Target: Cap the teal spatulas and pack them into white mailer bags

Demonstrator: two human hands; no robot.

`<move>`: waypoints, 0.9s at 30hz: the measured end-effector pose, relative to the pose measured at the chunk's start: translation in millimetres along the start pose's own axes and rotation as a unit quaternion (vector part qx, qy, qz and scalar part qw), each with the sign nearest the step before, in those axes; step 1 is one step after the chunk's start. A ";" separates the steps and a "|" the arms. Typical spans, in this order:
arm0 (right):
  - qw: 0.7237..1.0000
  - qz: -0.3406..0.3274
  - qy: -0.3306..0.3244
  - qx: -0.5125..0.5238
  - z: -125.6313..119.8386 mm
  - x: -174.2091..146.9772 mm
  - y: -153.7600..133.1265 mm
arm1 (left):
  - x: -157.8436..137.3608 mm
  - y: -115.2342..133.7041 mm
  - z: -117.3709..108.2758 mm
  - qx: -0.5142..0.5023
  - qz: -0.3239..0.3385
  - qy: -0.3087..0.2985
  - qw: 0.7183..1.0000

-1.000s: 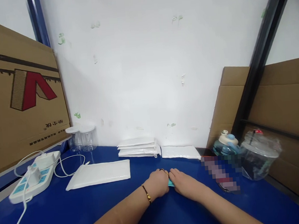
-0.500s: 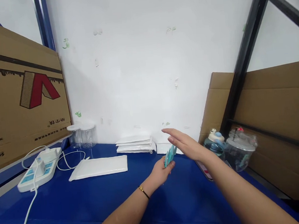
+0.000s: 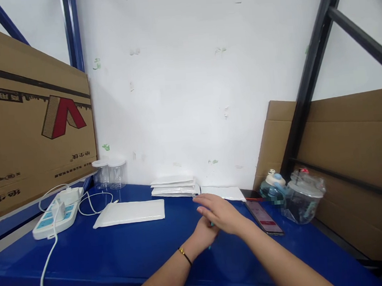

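My left hand, with a dark bracelet at the wrist, is closed around a small bunch of flat teal pieces. Only slivers of teal show between the hands, so their exact kind cannot be made out. Over it lies my right hand, its fingers stretched out and covering the top of the left hand. Both hands are above the blue table. Left of them is a white padded envelope, lying flat.
Stacked white envelopes and another white envelope lie by the wall. At right are a phone, a blue bottle and a bagged clear container. A power strip, cables and clear jars stand left.
My right hand has come down and left onto my left hand, now hiding most of the teal pieces. The view has tilted slightly up and shows more of the phone.
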State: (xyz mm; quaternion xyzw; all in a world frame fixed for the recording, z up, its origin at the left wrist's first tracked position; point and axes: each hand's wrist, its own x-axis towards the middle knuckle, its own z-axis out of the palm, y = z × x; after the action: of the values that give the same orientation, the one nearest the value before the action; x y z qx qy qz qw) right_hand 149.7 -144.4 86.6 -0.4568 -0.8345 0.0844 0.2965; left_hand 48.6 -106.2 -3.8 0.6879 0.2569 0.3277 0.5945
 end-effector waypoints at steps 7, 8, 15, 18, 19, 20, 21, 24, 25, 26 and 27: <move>0.875 0.065 -0.058 0.476 12.1 -40.8 -0.4 | -40.5 7.9 -2.1 -0.341 -0.172 -0.321 0.867; 0.850 0.061 -0.097 0.514 16.8 -47.1 -7.7 | -43.7 1.1 1.3 -0.362 -0.191 -0.351 0.842; 0.814 0.081 -0.026 0.575 34.8 -67.6 -41.7 | -48.0 -18.9 19.7 -0.267 -0.185 -0.424 0.845; 0.777 0.097 0.054 0.620 28.2 -66.7 -33.6 | -57.3 11.2 -3.9 -0.140 -0.086 -0.396 0.904; 0.759 0.098 0.078 0.638 24.6 -65.5 -28.9 | -61.2 22.1 -18.1 -0.035 -0.058 -0.396 0.916; 0.749 0.103 0.114 0.645 20.8 -64.1 -23.5 | -65.0 31.9 -35.5 0.072 -0.031 -0.344 0.936; 0.749 0.112 0.150 0.636 17.2 -62.7 -17.6 | -68.1 39.9 -55.8 0.174 -0.015 -0.259 0.950; 0.780 0.143 0.249 0.557 10.7 -59.4 3.2 | -70.6 51.2 -129.1 0.391 -0.004 -0.072 0.918; 0.790 0.155 0.274 0.527 10.9 -58.9 11.1 | -68.7 51.2 -154.9 0.439 -0.026 -0.037 0.897; 0.797 0.169 0.296 0.498 12.4 -58.7 19.3 | -65.8 50.2 -179.6 0.486 -0.068 -0.006 0.871; 0.802 0.185 0.318 0.471 15.0 -59.0 27.6 | -62.3 48.4 -202.4 0.526 -0.122 0.005 0.842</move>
State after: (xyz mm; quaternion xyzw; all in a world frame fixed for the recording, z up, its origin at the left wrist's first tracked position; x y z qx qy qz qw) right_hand 184.8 -174.7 38.4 -0.4073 -0.4507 0.3703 0.7027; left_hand -147.0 -28.8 50.7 0.8588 0.4753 0.0712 0.1776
